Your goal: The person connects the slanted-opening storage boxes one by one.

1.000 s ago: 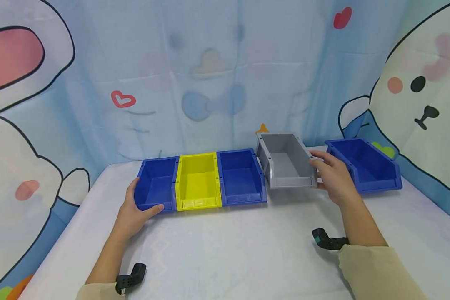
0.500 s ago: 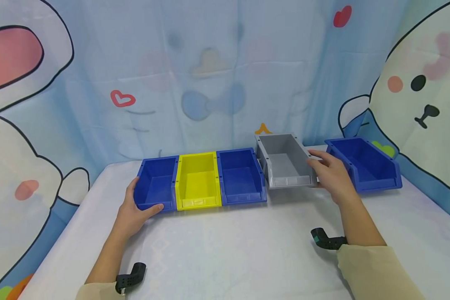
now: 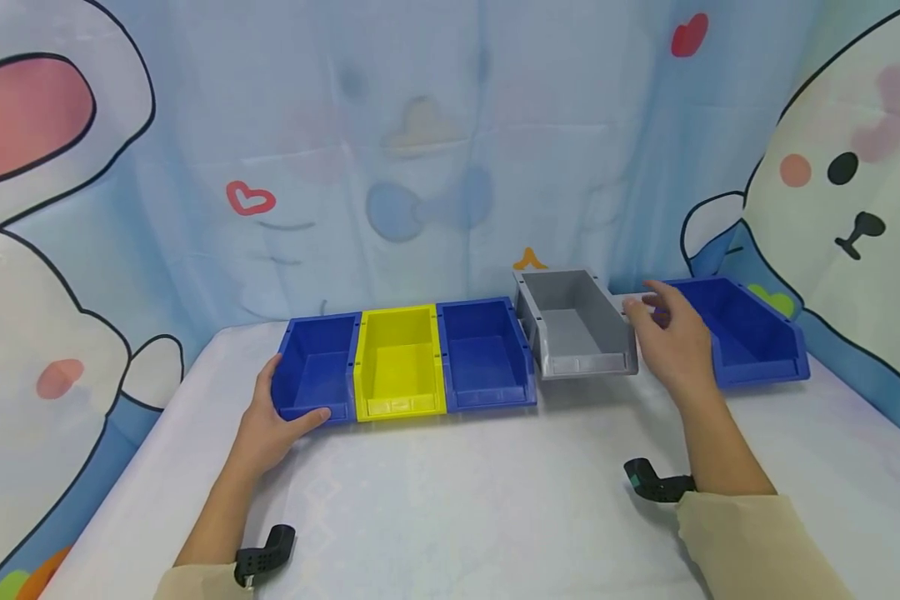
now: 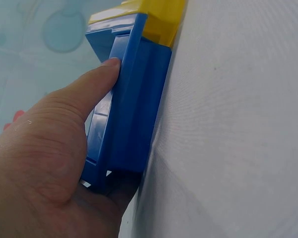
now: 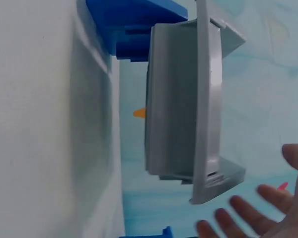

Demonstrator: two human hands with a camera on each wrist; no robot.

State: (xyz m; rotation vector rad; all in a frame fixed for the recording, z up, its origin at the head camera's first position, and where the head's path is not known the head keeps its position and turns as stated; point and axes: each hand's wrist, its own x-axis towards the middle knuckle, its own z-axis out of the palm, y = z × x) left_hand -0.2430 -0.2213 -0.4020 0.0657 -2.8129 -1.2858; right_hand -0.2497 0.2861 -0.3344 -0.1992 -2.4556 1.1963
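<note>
In the head view, my left hand (image 3: 268, 427) grips the leftmost blue storage bin (image 3: 317, 367), thumb on its front lip and fingers along its outer side. The left wrist view shows that thumb against the blue bin (image 4: 131, 99). A yellow bin (image 3: 400, 358) and another blue bin (image 3: 486, 350) adjoin it in a row. At the row's right end a grey bin (image 3: 577, 329) sits higher, touching the blue one; the right wrist view shows a gap between the grey bin (image 5: 176, 99) and the tabletop. My right hand (image 3: 675, 346) is just right of it, fingers apart from its wall.
A separate blue bin (image 3: 750, 333) stands behind and right of my right hand. The white-covered table (image 3: 450, 500) lies in front of the row. A blue cartoon curtain (image 3: 435, 125) hangs close behind the bins.
My right hand has let go of the grey bin and drawn slightly to the right. The grey bin stays in its raised position. The left hand keeps its grip.
</note>
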